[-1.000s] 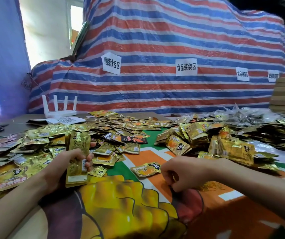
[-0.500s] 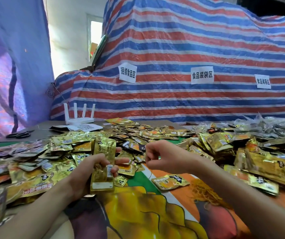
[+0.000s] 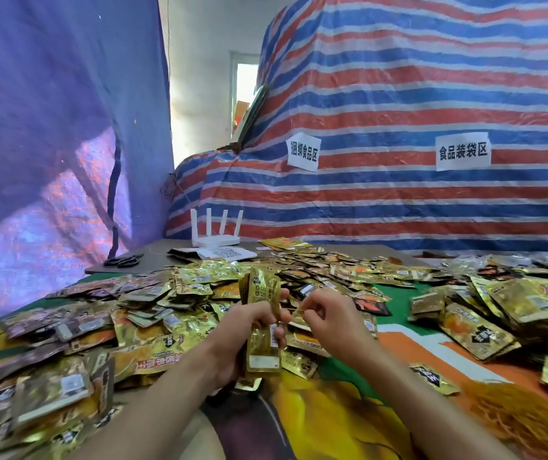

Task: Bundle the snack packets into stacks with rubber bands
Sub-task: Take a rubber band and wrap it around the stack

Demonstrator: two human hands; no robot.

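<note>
Left hand (image 3: pixel 242 330) has its fingers wrapped around a stack (image 3: pixel 262 346) of gold packets. The stack stands upright on its short end, over the middle of the surface (image 3: pixel 332 419), a bit in from the near edge. The thumb sits on the front of the stack and the fingers curl round the right side.

Right hand (image 3: pixel 332 323) is just beside the stack on its right, with the fingertips pinched together on a thin yellowish band (image 3: pixel 299 311). It looks like a rubber band, but it's small and blurry, so that's hard to call. The band reaches toward the stack's edge; whether it's actually looped on can't be made out.

Loose packets (image 3: pixel 153 313) are heaped all over the left side of the surface and run back toward the far edge. Another pile (image 3: pixel 498 313) sits along the right edge. By the near right corner there's a tangle (image 3: pixel 514 423) of thin orange strands lying on the printed cover.

At the far left corner there's a white router (image 3: pixel 216 232) with four antennas, a sheet (image 3: pixel 226 252) with a QR code in front of it, and black scissors (image 3: pixel 123 260) further left. Behind all that hangs a red, white and blue striped tarp (image 3: pixel 398 200) with two paper labels (image 3: pixel 303 151) stuck on it.
</note>
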